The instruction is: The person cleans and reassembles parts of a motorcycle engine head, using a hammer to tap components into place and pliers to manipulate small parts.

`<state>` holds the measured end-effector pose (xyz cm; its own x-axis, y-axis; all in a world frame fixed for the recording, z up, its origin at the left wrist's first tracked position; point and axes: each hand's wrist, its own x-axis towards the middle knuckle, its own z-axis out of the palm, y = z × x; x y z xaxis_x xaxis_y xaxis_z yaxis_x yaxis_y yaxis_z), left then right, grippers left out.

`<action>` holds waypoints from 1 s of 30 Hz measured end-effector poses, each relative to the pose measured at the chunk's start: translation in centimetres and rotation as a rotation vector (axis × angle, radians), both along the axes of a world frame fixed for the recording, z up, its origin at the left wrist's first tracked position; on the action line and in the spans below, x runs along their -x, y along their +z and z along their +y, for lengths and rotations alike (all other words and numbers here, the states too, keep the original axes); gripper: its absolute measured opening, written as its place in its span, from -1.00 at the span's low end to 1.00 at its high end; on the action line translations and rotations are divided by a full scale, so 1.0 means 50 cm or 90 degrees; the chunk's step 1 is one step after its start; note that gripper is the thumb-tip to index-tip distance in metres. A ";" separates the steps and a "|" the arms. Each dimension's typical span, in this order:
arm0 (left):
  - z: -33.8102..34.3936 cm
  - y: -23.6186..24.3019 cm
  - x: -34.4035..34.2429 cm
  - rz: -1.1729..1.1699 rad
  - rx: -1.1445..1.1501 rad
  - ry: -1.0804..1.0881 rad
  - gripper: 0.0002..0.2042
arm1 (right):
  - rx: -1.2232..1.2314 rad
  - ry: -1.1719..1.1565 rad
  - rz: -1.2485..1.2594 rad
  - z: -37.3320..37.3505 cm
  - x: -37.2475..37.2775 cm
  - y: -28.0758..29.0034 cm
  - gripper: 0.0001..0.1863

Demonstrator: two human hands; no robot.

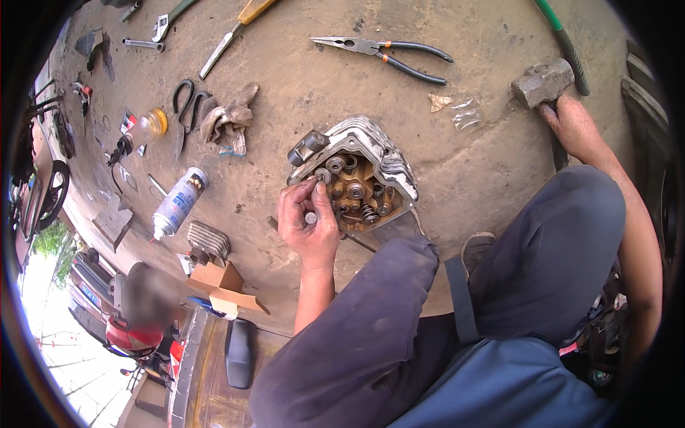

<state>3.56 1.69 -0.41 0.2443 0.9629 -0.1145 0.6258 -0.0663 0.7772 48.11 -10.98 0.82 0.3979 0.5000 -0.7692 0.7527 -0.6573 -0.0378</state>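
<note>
A finned engine cylinder head (389, 153) lies on the ground in front of me, its oily brown inside facing up. A coil spring (369, 213) and several round metal parts show in it. My left hand (308, 221) is closed at its left edge, thumb and fingertips against a small round metal piece (323, 175). Between the curled fingers shows the round silver end of a metal rod-like part (310, 217); the rest of it is hidden. Out to the right, my right hand (576, 127) grips a hammer (544, 82) close below its heavy steel head.
Long-nose pliers (382, 48) lie beyond the cylinder head. To the left are scissors (187, 114), a rag (228, 125), a spray can (180, 202), a finned cylinder (208, 241) and an opened cardboard box (225, 285). A green-handled tool (564, 43) lies by the hammer.
</note>
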 end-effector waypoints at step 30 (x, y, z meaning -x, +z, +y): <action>-0.165 0.109 0.254 -0.610 0.247 0.583 -0.81 | -0.062 0.060 -0.114 -0.037 -0.006 -0.075 -0.50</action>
<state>-9.13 -6.58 5.06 -0.3179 0.7665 -0.5581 -0.4559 0.3925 0.7988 48.43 -12.84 -2.91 0.4719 0.6096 -0.6369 0.8111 -0.5833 0.0426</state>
